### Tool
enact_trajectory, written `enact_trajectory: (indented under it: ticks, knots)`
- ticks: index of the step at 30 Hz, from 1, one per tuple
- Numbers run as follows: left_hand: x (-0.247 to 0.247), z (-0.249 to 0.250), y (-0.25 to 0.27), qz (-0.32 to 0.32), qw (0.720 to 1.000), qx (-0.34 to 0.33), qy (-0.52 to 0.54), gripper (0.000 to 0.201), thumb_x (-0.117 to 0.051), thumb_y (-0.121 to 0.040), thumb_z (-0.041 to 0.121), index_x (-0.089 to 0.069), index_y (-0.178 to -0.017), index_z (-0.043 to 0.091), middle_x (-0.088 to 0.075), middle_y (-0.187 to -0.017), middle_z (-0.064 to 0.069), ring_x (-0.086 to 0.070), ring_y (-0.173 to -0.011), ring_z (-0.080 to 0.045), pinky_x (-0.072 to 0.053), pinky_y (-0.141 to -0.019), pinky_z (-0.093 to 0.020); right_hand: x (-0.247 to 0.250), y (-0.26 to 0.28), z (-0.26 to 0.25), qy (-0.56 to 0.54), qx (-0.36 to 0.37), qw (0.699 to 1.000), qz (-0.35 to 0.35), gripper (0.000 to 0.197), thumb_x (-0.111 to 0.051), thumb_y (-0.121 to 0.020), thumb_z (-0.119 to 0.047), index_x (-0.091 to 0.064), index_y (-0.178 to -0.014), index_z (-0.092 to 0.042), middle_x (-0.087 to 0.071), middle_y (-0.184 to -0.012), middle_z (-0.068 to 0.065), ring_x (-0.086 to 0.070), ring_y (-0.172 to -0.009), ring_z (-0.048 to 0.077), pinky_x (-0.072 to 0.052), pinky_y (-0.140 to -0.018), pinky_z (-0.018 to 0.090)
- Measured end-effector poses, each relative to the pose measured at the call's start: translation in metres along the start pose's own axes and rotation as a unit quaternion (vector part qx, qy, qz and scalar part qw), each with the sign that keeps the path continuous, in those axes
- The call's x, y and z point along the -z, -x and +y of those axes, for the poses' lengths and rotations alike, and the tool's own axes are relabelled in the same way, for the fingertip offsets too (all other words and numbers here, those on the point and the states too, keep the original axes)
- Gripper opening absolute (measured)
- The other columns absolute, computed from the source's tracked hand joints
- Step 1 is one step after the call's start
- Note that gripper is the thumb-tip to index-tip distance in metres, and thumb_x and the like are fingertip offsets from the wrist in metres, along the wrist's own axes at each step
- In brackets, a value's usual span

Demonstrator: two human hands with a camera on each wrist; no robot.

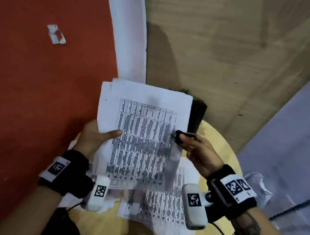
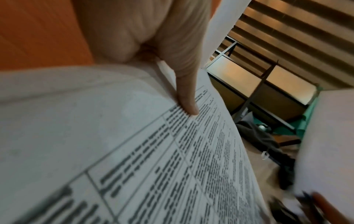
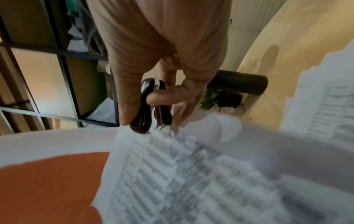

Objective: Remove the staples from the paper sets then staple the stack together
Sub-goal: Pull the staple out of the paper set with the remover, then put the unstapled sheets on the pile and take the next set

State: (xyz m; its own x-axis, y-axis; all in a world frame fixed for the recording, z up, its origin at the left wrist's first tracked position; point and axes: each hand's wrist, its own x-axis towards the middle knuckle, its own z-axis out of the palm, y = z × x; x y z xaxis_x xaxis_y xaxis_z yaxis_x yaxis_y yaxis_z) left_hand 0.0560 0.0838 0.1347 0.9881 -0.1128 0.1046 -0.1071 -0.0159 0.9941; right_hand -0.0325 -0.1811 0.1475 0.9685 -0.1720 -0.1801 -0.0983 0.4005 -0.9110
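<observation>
A set of white printed sheets (image 1: 142,131) with a black table on top is held up above a round wooden table (image 1: 220,138). My left hand (image 1: 95,139) pinches its left edge, thumb (image 2: 188,97) on the top sheet (image 2: 134,151). My right hand (image 1: 198,148) grips a black staple remover (image 1: 178,137) at the set's right edge. In the right wrist view the staple remover (image 3: 145,109) sits between thumb and fingers, its metal claws at the blurred paper (image 3: 191,174). More printed sheets (image 1: 162,207) lie on the table underneath.
A black cylinder (image 1: 196,118) with a small green plant (image 1: 185,91) stands behind the held sheets. Red floor (image 1: 42,91) with a paper scrap (image 1: 56,34) lies to the left. A black metal shelf frame (image 3: 57,72) stands beside the table.
</observation>
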Motion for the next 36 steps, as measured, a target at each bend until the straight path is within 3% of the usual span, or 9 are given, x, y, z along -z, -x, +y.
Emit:
enact_trajectory:
  ticks: [3, 6, 9, 11, 15, 19, 24, 29, 36]
  knots:
    - [0.044, -0.020, -0.018, 0.017, 0.996, 0.027, -0.078, 0.026, -0.072, -0.073, -0.002, -0.063, -0.092, 0.013, -0.067, -0.098, -0.010, -0.065, -0.072, -0.002, -0.050, -0.078, -0.029, 0.020, -0.007, 0.032, 0.064, -0.029, 0.996, 0.061, 0.014, -0.068, -0.079, -0.015, -0.065, -0.092, -0.014, -0.070, -0.069, -0.009, -0.060, -0.067, 0.002, -0.041, -0.053, 0.014]
    - [0.081, -0.046, -0.031, 0.031, 0.986, 0.082, -0.140, 0.036, -0.062, -0.080, -0.012, -0.057, -0.115, -0.007, -0.056, -0.119, -0.018, -0.066, -0.073, -0.006, -0.053, -0.074, -0.022, 0.044, -0.015, 0.076, 0.010, -0.095, 0.987, 0.127, 0.005, -0.060, -0.086, -0.009, -0.064, -0.089, -0.007, -0.071, -0.065, -0.005, -0.061, -0.076, 0.010, -0.051, -0.057, 0.016]
    - [0.102, -0.078, -0.035, 0.015, 0.965, 0.157, -0.208, 0.049, -0.066, -0.082, -0.001, -0.048, -0.125, -0.014, -0.050, -0.129, -0.025, -0.058, -0.101, -0.023, -0.042, -0.088, -0.029, 0.059, -0.019, 0.122, 0.007, -0.151, 0.972, 0.177, 0.005, -0.060, -0.087, -0.007, -0.064, -0.088, -0.005, -0.070, -0.061, -0.005, -0.058, -0.076, 0.012, -0.051, -0.057, 0.017]
    - [0.110, -0.104, -0.037, -0.011, 0.946, 0.192, -0.262, 0.065, -0.076, -0.076, 0.016, -0.047, -0.126, -0.013, -0.051, -0.127, -0.025, -0.052, -0.113, -0.029, -0.038, -0.092, -0.035, 0.065, -0.021, 0.151, 0.050, -0.156, 0.964, 0.210, 0.015, -0.065, -0.084, -0.011, -0.065, -0.096, -0.002, -0.072, -0.072, 0.000, -0.058, -0.083, 0.016, -0.045, -0.063, 0.023]
    - [0.118, -0.146, -0.040, 0.012, 0.877, 0.260, -0.404, 0.052, -0.059, -0.088, -0.002, -0.038, -0.134, -0.013, -0.042, -0.138, -0.032, -0.044, -0.125, -0.042, -0.033, -0.101, -0.041, 0.075, -0.023, 0.192, 0.128, -0.164, 0.942, 0.262, 0.044, -0.072, -0.080, -0.026, -0.061, -0.113, 0.000, -0.065, -0.103, 0.013, -0.055, -0.087, 0.021, -0.039, -0.067, 0.030]
    - [0.119, -0.157, -0.044, 0.002, 0.837, 0.326, -0.439, 0.048, -0.053, -0.093, 0.001, -0.036, -0.137, -0.009, -0.041, -0.139, -0.027, -0.040, -0.129, -0.040, -0.032, -0.103, -0.040, 0.084, -0.024, 0.195, 0.114, -0.215, 0.937, 0.249, 0.025, -0.068, -0.083, -0.026, -0.062, -0.088, -0.002, -0.050, -0.060, 0.006, -0.040, -0.051, 0.017, -0.030, -0.051, 0.022]
    - [0.134, -0.191, -0.069, 0.070, 0.825, 0.280, -0.486, 0.045, -0.059, -0.080, 0.035, -0.060, -0.111, 0.003, -0.060, -0.118, -0.027, -0.058, -0.108, -0.042, -0.044, -0.097, -0.049, 0.086, -0.023, 0.190, 0.107, -0.260, 0.928, 0.247, 0.032, -0.063, -0.087, -0.030, -0.052, -0.063, -0.011, -0.045, -0.047, 0.001, -0.035, -0.048, 0.016, -0.026, -0.052, 0.023]
    - [0.029, -0.147, -0.062, 0.050, 0.796, 0.206, -0.567, 0.052, -0.061, -0.086, 0.033, -0.046, -0.131, 0.011, -0.039, -0.138, -0.020, -0.031, -0.132, -0.038, -0.031, -0.104, -0.050, 0.084, -0.025, 0.187, 0.099, -0.270, 0.926, 0.244, 0.034, -0.061, -0.088, -0.032, -0.056, -0.063, -0.011, -0.046, -0.053, 0.005, -0.032, -0.048, 0.016, -0.024, -0.053, 0.023]
    - [-0.108, -0.180, -0.041, -0.161, 0.837, 0.287, -0.438, 0.055, -0.061, -0.087, 0.033, -0.048, -0.130, 0.002, -0.051, -0.135, -0.019, -0.052, -0.121, -0.034, -0.045, -0.098, -0.036, 0.090, -0.027, 0.192, 0.087, -0.274, 0.927, 0.242, 0.029, -0.064, -0.086, -0.033, -0.060, -0.066, -0.013, -0.048, -0.050, 0.002, -0.034, -0.049, 0.018, -0.026, -0.053, 0.024]
